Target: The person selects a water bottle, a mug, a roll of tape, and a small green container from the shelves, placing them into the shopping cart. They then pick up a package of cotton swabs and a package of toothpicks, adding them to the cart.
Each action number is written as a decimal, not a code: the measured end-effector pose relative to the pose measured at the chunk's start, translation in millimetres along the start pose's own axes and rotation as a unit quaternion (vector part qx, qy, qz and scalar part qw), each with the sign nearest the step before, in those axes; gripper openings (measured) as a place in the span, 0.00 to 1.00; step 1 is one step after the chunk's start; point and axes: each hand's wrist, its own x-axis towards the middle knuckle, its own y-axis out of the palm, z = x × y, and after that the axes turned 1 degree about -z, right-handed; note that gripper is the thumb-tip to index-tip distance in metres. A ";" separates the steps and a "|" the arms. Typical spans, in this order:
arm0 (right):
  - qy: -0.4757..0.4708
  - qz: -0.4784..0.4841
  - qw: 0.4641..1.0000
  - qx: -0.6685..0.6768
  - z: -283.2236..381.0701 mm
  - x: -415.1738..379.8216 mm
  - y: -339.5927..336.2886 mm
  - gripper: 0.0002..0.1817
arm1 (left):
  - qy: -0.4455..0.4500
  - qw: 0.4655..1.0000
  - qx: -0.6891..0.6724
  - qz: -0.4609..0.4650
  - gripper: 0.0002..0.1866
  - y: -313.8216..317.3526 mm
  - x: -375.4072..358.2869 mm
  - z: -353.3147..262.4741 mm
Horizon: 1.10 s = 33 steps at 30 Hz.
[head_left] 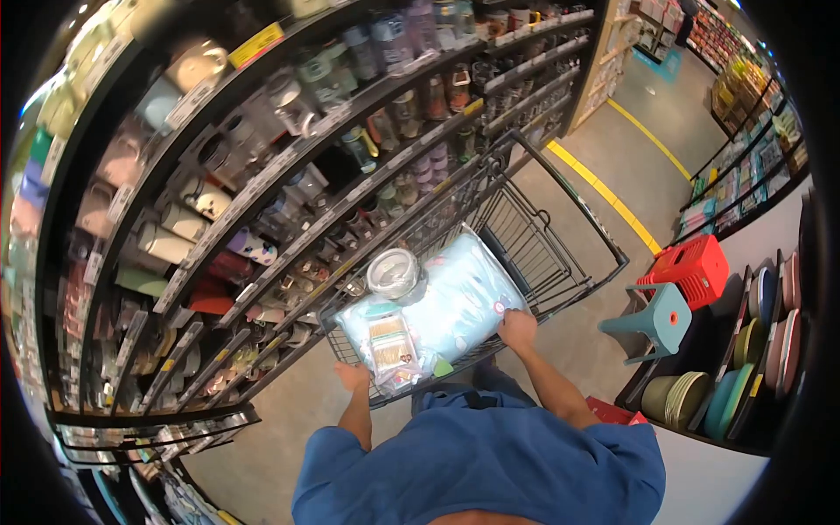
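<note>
A dark wire shopping cart (560, 254) stands in front of me. Inside it lies a light blue package in clear plastic (464, 284), with a round clear container (394, 273) and a clear pack of thin sticks (391, 343) at its left end. My left hand (353, 376) is at the cart's near left corner, its fingers partly hidden and small. Against the near right side of the blue package rests my right hand (517, 330), closed at the cart's edge; what its fingers wrap round is hidden.
Shelves of cups and jars (289, 157) run along the left, close to the cart. On the right are a teal stool (661, 319), a red stool (691, 271) and a rack of bowls and plates (674, 398). Yellow floor lines (604, 192) cross the aisle ahead.
</note>
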 end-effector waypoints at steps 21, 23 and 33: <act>-0.010 0.032 0.994 -0.104 -138.6 139.6 -30.7 0.11 | 0.054 0.995 -0.085 0.010 0.22 71.1 -74.5 -136.6; -0.008 0.046 0.993 -0.108 -149.7 153.7 -31.0 0.11 | 0.028 0.994 -0.098 0.034 0.21 71.1 -78.3 -154.8; -0.028 0.004 0.997 -0.069 -203.5 205.3 -43.2 0.10 | 0.031 0.992 -0.114 0.045 0.20 95.4 -83.2 -226.9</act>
